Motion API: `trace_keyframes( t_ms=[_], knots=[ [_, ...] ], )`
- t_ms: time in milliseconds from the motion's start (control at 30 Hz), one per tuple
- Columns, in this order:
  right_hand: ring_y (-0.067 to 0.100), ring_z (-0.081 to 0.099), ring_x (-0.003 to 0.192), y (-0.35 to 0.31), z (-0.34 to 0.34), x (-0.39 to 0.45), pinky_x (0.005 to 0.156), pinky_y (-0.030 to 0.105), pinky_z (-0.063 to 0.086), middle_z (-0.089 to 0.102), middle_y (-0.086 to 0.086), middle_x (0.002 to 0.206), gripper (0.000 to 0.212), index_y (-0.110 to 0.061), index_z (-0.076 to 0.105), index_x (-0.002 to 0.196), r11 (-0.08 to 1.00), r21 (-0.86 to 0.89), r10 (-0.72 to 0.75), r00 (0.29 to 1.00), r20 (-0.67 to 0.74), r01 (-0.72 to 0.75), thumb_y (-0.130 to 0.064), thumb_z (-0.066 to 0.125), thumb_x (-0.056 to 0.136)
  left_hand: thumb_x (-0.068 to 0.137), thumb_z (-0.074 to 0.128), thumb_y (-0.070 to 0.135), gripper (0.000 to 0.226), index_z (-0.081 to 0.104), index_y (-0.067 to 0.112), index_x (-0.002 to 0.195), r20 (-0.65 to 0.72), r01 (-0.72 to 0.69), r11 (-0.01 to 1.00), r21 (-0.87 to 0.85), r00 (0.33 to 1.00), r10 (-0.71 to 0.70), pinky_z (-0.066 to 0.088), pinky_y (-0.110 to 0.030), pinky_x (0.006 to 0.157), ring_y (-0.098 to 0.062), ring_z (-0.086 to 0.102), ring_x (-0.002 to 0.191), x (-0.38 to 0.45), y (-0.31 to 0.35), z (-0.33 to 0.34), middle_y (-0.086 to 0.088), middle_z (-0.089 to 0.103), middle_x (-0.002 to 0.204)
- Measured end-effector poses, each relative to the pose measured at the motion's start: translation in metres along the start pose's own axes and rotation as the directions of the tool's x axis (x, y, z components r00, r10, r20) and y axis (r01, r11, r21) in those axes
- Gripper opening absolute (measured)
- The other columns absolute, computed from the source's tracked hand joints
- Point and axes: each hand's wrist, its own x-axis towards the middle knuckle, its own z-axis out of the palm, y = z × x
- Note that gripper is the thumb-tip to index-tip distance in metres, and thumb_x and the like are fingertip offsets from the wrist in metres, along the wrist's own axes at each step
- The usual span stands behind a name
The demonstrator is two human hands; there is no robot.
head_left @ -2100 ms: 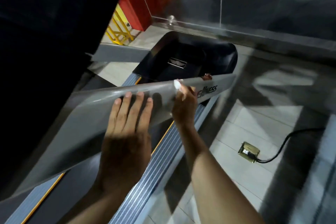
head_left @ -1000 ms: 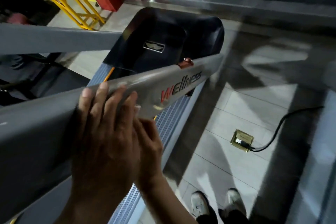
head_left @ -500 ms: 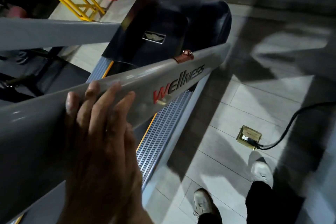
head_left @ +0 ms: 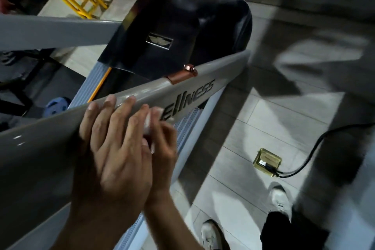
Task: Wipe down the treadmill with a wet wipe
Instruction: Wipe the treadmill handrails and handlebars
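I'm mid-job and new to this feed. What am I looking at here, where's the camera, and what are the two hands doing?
The picture comes from a camera worn on the person's head, looking down. No robot: these are bare hands. The grey sloping beam is the treadmill's side rail, lettered on its side; the black hood behind it is the treadmill's front cover. The left hand lies flat on the rail. The right hand, partly tucked behind it, presses a white wet wipe against the rail beside the lettering. On the tiled floor are a brass floor socket with a black cable, and the person's white shoes.
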Motion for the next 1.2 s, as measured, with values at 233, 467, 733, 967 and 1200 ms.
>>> trace_keyframes(
  t_ms=[233, 467, 733, 967, 1200],
  knots=[
    [0.011, 0.056, 0.099, 0.081, -0.005, 0.083, 0.083, 0.036, 0.059, 0.050, -0.007, 0.110, 0.050, -0.027, 0.053, 0.142, 0.957, 0.011, 0.290, 0.949, -0.126, -0.291, -0.006, 0.056, 0.097, 0.089, 0.047, 0.015, 0.054, 0.051, 0.003, 0.141, 0.113, 0.056, 0.998, -0.003, 0.992, -0.055, 0.017, -0.056, 0.124, -0.038, 0.032, 0.148, 0.027, 0.020, 0.015, -0.020, 0.048, 0.149],
    [0.009, 0.055, 0.112, 0.038, -0.008, 0.039, 0.093, 0.024, 0.052, 0.051, -0.001, 0.126, 0.054, -0.017, 0.050, 0.145, 0.994, -0.060, -0.084, 0.995, 0.047, 0.087, -0.019, 0.068, 0.095, 0.099, 0.037, 0.021, 0.046, 0.059, 0.002, 0.134, 0.020, 0.163, 0.987, 0.006, 0.986, -0.163, 0.027, -0.060, 0.117, -0.041, 0.046, 0.138, 0.041, 0.037, 0.031, -0.020, 0.055, 0.143],
    [0.012, 0.057, 0.099, 0.100, -0.011, 0.144, 0.090, 0.038, 0.055, 0.051, -0.006, 0.107, 0.039, -0.020, 0.060, 0.135, 0.911, 0.050, 0.411, 0.900, -0.145, -0.409, -0.016, 0.050, 0.098, 0.085, 0.054, 0.013, 0.052, 0.059, 0.000, 0.136, 0.057, 0.145, 0.987, 0.074, 0.987, -0.150, 0.027, -0.059, 0.118, -0.042, 0.046, 0.138, 0.043, 0.034, 0.034, -0.020, 0.055, 0.143],
    [0.007, 0.056, 0.105, 0.070, -0.023, 0.116, 0.086, 0.022, 0.056, 0.047, -0.011, 0.113, 0.038, -0.019, 0.056, 0.136, 0.984, -0.071, 0.166, 0.984, 0.062, -0.162, -0.012, 0.056, 0.099, 0.082, 0.055, 0.017, 0.049, 0.064, 0.008, 0.129, 0.112, 0.217, 0.970, 0.110, 0.967, -0.229, 0.026, -0.051, 0.116, -0.038, 0.050, 0.131, 0.060, 0.046, 0.029, -0.015, 0.059, 0.135],
    [0.014, 0.061, 0.098, 0.092, -0.051, 0.205, 0.091, 0.028, 0.053, 0.055, -0.002, 0.109, 0.037, -0.017, 0.061, 0.134, 0.925, -0.127, 0.370, 0.925, 0.088, -0.357, -0.020, 0.049, 0.099, 0.086, 0.047, 0.013, 0.050, 0.062, 0.003, 0.134, 0.126, 0.217, 0.969, 0.116, 0.965, -0.231, 0.026, -0.049, 0.116, -0.037, 0.053, 0.131, 0.067, 0.046, 0.031, -0.012, 0.061, 0.136]
  ],
)
